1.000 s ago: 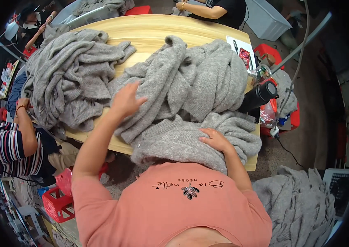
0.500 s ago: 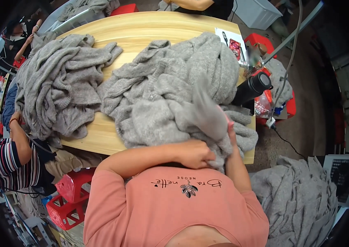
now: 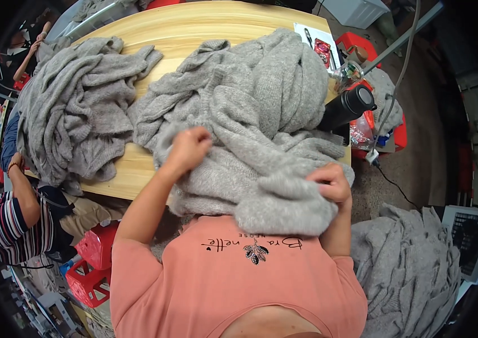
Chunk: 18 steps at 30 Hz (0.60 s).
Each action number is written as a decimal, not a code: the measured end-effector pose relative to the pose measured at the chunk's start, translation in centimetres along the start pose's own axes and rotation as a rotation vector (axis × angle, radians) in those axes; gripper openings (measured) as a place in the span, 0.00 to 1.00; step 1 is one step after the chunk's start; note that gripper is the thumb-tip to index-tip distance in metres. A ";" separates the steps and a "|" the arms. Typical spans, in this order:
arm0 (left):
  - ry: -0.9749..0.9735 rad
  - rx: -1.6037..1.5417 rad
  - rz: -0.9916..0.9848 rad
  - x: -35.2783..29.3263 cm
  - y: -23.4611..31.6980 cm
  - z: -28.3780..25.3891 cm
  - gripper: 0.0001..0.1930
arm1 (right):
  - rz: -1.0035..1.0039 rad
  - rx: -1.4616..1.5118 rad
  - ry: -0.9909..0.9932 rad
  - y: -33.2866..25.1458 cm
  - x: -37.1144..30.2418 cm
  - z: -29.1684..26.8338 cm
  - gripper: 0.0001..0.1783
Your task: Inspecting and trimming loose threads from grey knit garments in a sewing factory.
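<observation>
Right hand (image 3: 332, 183): fingers gripping bunched grey knitted garment (image 3: 284, 208); left hand (image 3: 191, 149): finger grip indeterminable. Overhang past near counter (image 3: 205, 21) edge risks slippage.

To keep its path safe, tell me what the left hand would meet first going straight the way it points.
The left hand would probably meet the gray knit cloth bunched up just ahead; how high the hand sits above it is unclear.
</observation>
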<state>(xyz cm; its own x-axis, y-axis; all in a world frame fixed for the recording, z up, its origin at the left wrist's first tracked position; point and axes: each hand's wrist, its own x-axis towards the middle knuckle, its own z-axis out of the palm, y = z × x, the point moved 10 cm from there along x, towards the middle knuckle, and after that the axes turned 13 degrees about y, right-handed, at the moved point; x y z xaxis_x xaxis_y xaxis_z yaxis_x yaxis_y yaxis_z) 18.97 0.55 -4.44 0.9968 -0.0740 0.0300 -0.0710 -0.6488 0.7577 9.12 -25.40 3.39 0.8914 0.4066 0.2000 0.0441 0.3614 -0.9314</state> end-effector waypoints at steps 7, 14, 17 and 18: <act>0.034 -0.085 -0.391 7.0 -11.1 2.1 0.30 | 0.193 -0.800 0.465 3.8 -1.4 -4.6 0.23; 0.293 -0.604 -0.422 9.6 -4.2 -2.1 0.07 | 0.128 -1.172 0.330 0.8 -0.8 -1.5 0.31; 0.418 -0.975 -0.241 14.2 3.1 -13.0 0.11 | 0.136 -1.430 0.463 1.2 -1.4 -3.9 0.24; 0.421 -1.022 -0.114 14.4 7.6 -16.4 0.11 | 0.140 -1.434 0.471 0.9 -1.2 -4.2 0.24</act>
<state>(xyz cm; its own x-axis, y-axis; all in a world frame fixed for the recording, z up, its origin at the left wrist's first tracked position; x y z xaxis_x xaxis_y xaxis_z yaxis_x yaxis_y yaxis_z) 33.35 6.92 12.45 0.9420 0.3357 -0.0021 -0.1077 0.3083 0.9452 9.95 -29.12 1.06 0.9718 -0.0304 0.2339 0.0906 -0.8676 -0.4890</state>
